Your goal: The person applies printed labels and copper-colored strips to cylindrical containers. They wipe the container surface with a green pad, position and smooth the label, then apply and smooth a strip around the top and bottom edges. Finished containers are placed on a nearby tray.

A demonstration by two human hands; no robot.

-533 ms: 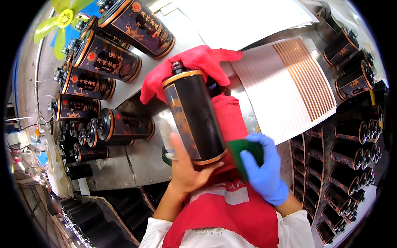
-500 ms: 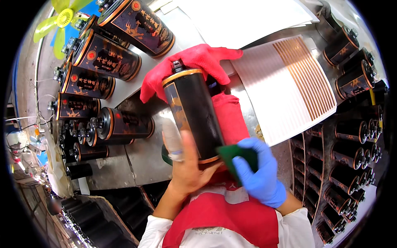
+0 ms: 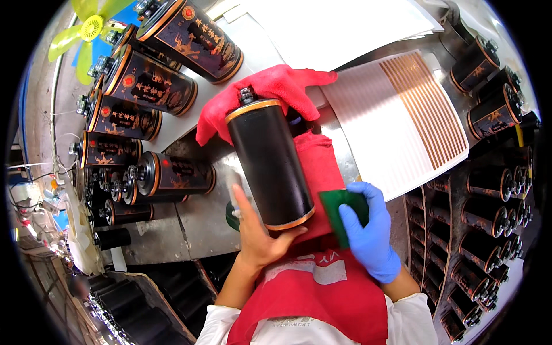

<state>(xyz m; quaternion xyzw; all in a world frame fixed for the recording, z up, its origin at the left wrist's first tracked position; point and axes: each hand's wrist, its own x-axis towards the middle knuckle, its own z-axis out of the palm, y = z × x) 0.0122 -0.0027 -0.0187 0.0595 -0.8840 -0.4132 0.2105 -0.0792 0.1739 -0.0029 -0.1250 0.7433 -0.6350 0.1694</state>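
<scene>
A black cylindrical bottle (image 3: 270, 164) with gold rims lies tilted on red cloths, its clear stopper pointing away and its plain black side up. My bare left hand (image 3: 259, 238) is at its near end, fingers spread along the left side and thumb by the base; the fingers look loose rather than closed round it. In a blue glove, my right hand (image 3: 372, 238) pinches a dark green scouring pad (image 3: 339, 213), held just right of the bottle's base and apart from it. Under the stopper end is a bunched red cloth (image 3: 276, 80); a folded red towel (image 3: 319, 167) lies alongside.
Decorated black bottles (image 3: 152, 80) stand at the left; several more fill racks (image 3: 483, 218) at the right. A striped sheet (image 3: 402, 123) with gold strips lies right of the towel, and white paper (image 3: 339, 29) lies beyond. A yellow-green fan (image 3: 91, 27) is at the far left.
The bottle has rolled, so its decorated panel has gone out of sight. My right hand has drawn the pad rightward off the base. My left hand's fingers have loosened around it.
</scene>
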